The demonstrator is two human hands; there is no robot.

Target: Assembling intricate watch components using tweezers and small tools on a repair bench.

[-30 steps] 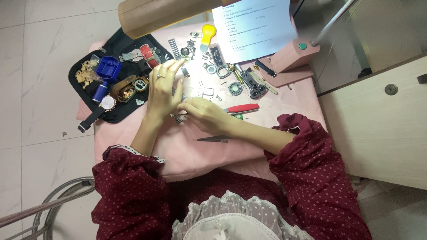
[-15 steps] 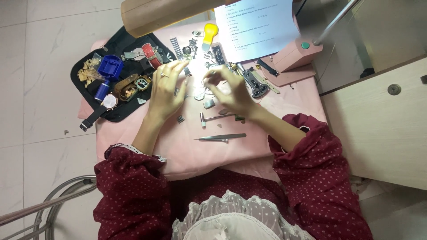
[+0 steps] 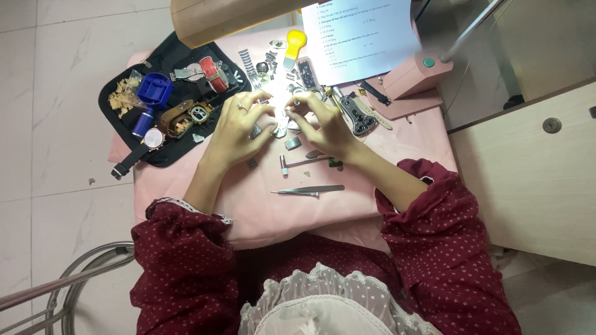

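Both hands meet at the middle of the pink table [image 3: 397, 149] under bright lamp light. My left hand [image 3: 239, 127] and my right hand [image 3: 323, 121] pinch a small shiny metal watch part [image 3: 282, 121] between their fingertips; glare hides its shape. Just below the hands lie a small hammer [image 3: 298, 164] and steel tweezers [image 3: 307, 190]. Several loose metal bits lie around the fingers. Dark red dotted sleeves cover both forearms.
A black tool mat [image 3: 124, 102] at the left holds a blue case tool [image 3: 154, 90], watches and straps. A printed sheet [image 3: 357, 37], a yellow tool [image 3: 293, 43] and a pink lamp base [image 3: 406, 77] sit at the back. A white cabinet [image 3: 528, 167] stands right, a metal chair frame [image 3: 74, 285] lower left.
My right hand has moved up from the table's near middle to meet the left hand under the light. The left hand has stayed almost in place.
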